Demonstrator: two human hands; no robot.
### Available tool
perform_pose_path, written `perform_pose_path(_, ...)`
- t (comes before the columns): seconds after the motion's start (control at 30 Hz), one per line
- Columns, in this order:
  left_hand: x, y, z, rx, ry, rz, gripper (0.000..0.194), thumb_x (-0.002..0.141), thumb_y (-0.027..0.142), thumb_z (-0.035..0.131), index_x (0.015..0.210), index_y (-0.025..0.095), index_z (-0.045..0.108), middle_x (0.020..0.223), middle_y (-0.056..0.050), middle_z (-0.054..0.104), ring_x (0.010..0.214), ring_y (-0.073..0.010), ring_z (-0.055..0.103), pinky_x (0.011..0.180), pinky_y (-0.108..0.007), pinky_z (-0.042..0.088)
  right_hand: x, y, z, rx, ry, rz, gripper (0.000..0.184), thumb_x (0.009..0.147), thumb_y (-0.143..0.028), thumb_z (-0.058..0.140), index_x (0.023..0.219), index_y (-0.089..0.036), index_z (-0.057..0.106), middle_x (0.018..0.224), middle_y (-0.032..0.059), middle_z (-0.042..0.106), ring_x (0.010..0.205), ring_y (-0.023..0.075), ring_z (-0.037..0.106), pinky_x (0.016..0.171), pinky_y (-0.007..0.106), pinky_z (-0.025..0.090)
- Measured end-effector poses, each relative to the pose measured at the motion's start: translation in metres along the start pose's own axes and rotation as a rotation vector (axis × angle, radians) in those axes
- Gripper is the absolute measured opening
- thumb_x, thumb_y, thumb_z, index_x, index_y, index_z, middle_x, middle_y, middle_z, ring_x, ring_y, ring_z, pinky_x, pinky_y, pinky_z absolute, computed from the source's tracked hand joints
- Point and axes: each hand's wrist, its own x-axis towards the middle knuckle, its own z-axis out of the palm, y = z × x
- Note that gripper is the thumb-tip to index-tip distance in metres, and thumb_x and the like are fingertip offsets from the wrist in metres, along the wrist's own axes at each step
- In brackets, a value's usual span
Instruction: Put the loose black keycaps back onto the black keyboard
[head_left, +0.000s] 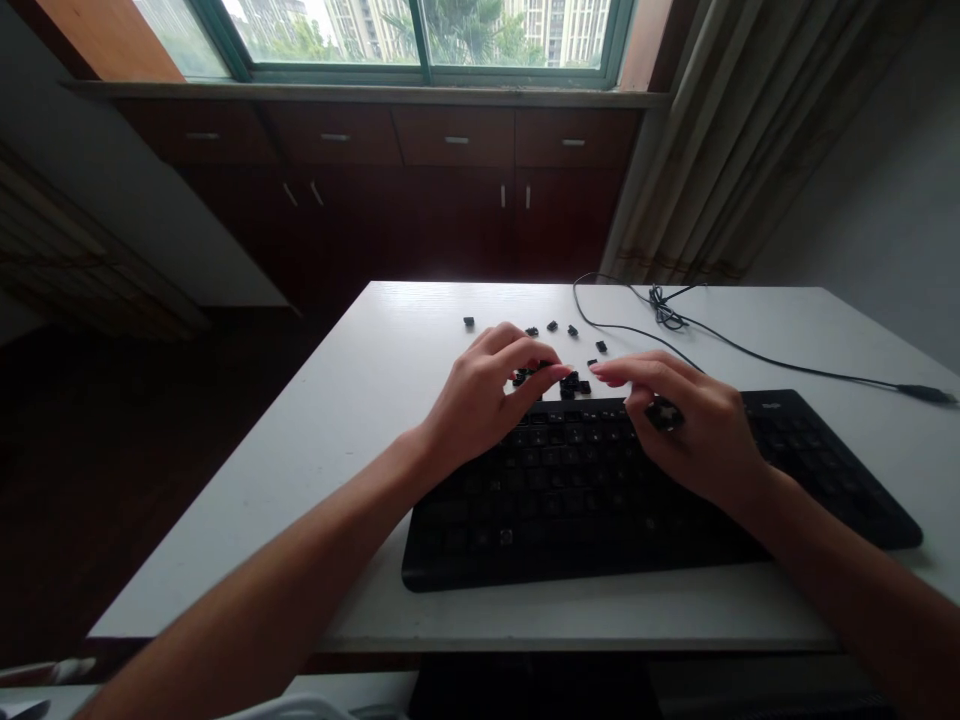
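A black computer keyboard lies on the white table, with a few pale spots among its keys where caps seem to be off. Loose black keycaps are heaped just behind its back edge. My left hand hangs over that heap, thumb and index fingertips closed together; whatever sits between them is too small to make out. Above the keyboard's back rows is my right hand, its index finger stretched toward the keycaps and its thumb apart from it. I see nothing held in the right hand.
Several more keycaps lie scattered farther back, one keycap off to the left. A black cable, bundled partway, runs across the back right to a plug. Beyond the white table stand dark red cabinets beneath a window.
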Motion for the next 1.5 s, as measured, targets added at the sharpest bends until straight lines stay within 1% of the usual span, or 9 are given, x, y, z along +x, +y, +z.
perform_pose_path(0.1,0.002,0.004,-0.001,-0.170,-0.001,-0.153,0.023,0.094,0.037,0.064,0.105,0.019,0.072,0.099,-0.007,0.069,0.082,-0.0140,0.066,0.074,-0.028,0.057,0.003,0.002,0.001,0.034,0.058,0.045,0.048,0.085,0.003,0.054,0.124,-0.023,0.062,0.110,0.0045,0.069,0.088,0.0158,0.067,0.081,0.032,0.057)
perform_pose_path(0.2,0.003,0.007,0.000,-0.364,-0.029,-0.288,0.028,0.092,0.038,0.066,0.111,0.018,0.070,0.100,-0.007,0.073,0.087,-0.0157,0.070,0.079,-0.028,0.059,0.005,0.002,0.003,0.019,0.064,0.031,0.049,0.085,0.002,0.056,0.127,-0.023,0.062,0.111,0.0054,0.068,0.094,0.0170,0.066,0.083,0.032,0.057)
perform_pose_path(0.33,0.004,0.011,0.000,-0.539,-0.093,-0.368,0.029,0.088,0.039,0.072,0.107,0.017,0.068,0.094,-0.006,0.075,0.083,-0.0154,0.072,0.074,-0.025,0.059,0.005,-0.002,0.005,0.040,0.037,-0.035,0.041,0.087,-0.007,0.064,0.125,-0.022,0.064,0.112,0.0062,0.067,0.084,0.0142,0.065,0.072,0.028,0.058)
perform_pose_path(0.43,0.004,0.014,0.000,-0.628,-0.140,-0.411,0.027,0.085,0.038,0.074,0.102,0.017,0.066,0.092,-0.005,0.075,0.084,-0.0161,0.072,0.073,-0.024,0.058,0.003,-0.005,0.005,0.054,0.022,-0.061,0.037,0.087,-0.013,0.069,0.122,-0.023,0.065,0.110,0.0054,0.067,0.080,0.0137,0.065,0.070,0.028,0.059)
perform_pose_path(0.57,0.005,0.016,-0.002,-0.681,-0.195,-0.427,0.025,0.085,0.038,0.073,0.097,0.016,0.068,0.093,-0.006,0.075,0.085,-0.0167,0.072,0.077,-0.027,0.060,0.003,-0.006,0.005,0.043,0.038,-0.049,0.033,0.086,-0.019,0.072,0.119,-0.023,0.066,0.107,0.0052,0.068,0.077,0.0139,0.066,0.069,0.029,0.060)
perform_pose_path(0.73,0.005,0.017,-0.003,-0.681,-0.233,-0.429,0.023,0.091,0.038,0.067,0.097,0.017,0.074,0.092,-0.006,0.076,0.084,-0.0157,0.073,0.079,-0.026,0.060,0.004,-0.006,0.006,0.062,0.054,-0.041,0.029,0.087,-0.019,0.072,0.115,-0.023,0.068,0.104,0.0050,0.069,0.081,0.0149,0.067,0.071,0.029,0.060)
perform_pose_path(0.9,0.004,0.016,-0.003,-0.762,-0.254,-0.455,0.023,0.088,0.035,0.071,0.101,0.016,0.074,0.094,-0.007,0.077,0.087,-0.0163,0.073,0.083,-0.027,0.061,0.004,-0.007,0.006,0.037,0.070,-0.040,0.027,0.086,-0.017,0.072,0.113,-0.021,0.069,0.102,0.0056,0.070,0.079,0.0146,0.067,0.071,0.029,0.060)
perform_pose_path(1.07,0.005,0.014,-0.003,-0.843,-0.256,-0.484,0.023,0.086,0.032,0.073,0.103,0.017,0.073,0.096,-0.006,0.076,0.089,-0.0154,0.073,0.085,-0.027,0.060,0.005,-0.007,0.005,0.032,0.079,-0.032,0.028,0.087,-0.019,0.071,0.115,-0.023,0.067,0.104,0.0057,0.069,0.078,0.0149,0.066,0.067,0.029,0.060)
perform_pose_path(1.5,0.004,0.015,-0.003,-0.771,-0.290,-0.421,0.025,0.087,0.036,0.072,0.101,0.016,0.070,0.097,-0.008,0.076,0.091,-0.0183,0.073,0.082,-0.030,0.060,0.003,-0.010,0.004,-0.021,0.067,-0.075,0.027,0.085,-0.019,0.073,0.111,-0.025,0.069,0.104,0.0057,0.069,0.073,0.0144,0.066,0.064,0.029,0.060)
